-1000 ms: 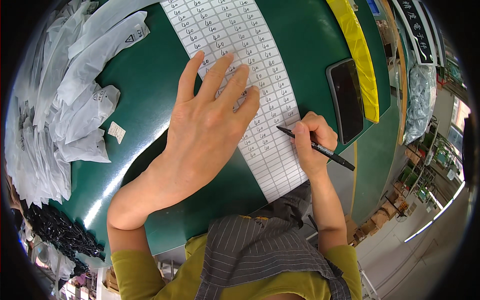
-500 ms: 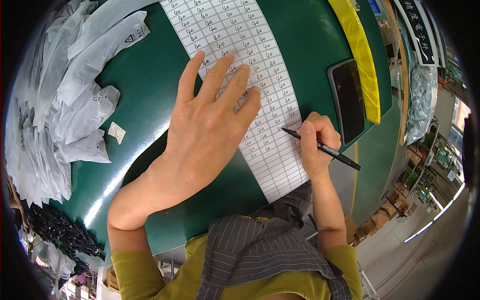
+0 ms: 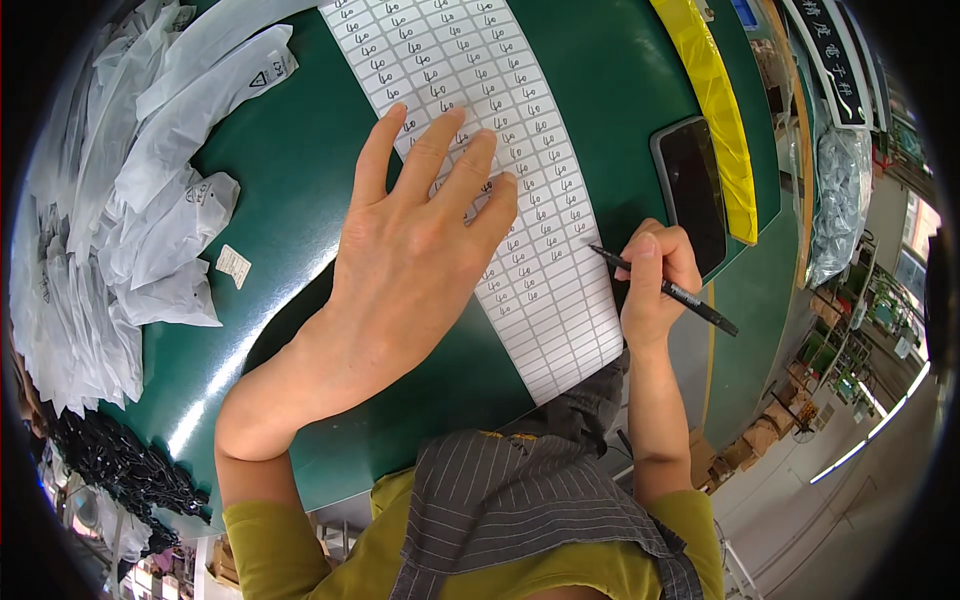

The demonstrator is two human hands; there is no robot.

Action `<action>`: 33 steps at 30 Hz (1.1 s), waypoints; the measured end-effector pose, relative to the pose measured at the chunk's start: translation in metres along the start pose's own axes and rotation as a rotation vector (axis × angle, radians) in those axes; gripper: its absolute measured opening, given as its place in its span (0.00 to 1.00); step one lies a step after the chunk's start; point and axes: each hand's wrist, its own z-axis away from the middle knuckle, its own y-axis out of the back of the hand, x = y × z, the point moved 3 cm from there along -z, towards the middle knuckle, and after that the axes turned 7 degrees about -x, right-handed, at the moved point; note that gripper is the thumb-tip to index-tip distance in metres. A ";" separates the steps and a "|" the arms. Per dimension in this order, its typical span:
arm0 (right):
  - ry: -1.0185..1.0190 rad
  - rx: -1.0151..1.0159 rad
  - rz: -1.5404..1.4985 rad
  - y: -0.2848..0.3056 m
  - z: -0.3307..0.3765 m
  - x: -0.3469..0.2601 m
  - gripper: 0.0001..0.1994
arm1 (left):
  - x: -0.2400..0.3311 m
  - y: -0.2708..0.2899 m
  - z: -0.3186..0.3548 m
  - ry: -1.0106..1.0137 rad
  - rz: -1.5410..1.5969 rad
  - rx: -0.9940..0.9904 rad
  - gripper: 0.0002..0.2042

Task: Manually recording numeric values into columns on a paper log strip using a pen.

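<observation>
At nine o'clock from our right hand (image 3: 652, 300), where we are pinching the pen (image 3: 708, 311) ten-to-four between closed fingers, the paper sheet (image 3: 530, 165) is lying eleven-to-five, its blank rows (image 3: 560, 335) nearer that hand than our left hand (image 3: 412, 245), whose spread fingers are resting across it, gripping nothing.

Right hand (image 3: 655, 283) moved rightward; pen (image 3: 705, 312) (black) too

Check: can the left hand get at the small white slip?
Probably yes: the left hand lies open over the label sheet, seemingly holding nothing, and nothing visible stands between it and the white slip.
</observation>
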 end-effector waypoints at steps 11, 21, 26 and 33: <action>-0.007 -0.015 0.162 0.002 0.001 0.006 0.09 | 0.001 0.000 -0.001 -0.022 0.028 0.026 0.14; -0.082 0.058 0.054 0.002 0.001 0.005 0.10 | 0.000 0.001 -0.001 0.001 -0.004 -0.018 0.18; -0.027 -0.028 0.149 0.007 0.001 0.009 0.10 | 0.000 0.000 -0.001 0.000 -0.001 -0.010 0.19; -0.025 0.008 0.177 0.005 0.000 0.008 0.10 | 0.000 0.000 -0.001 0.000 0.006 -0.014 0.19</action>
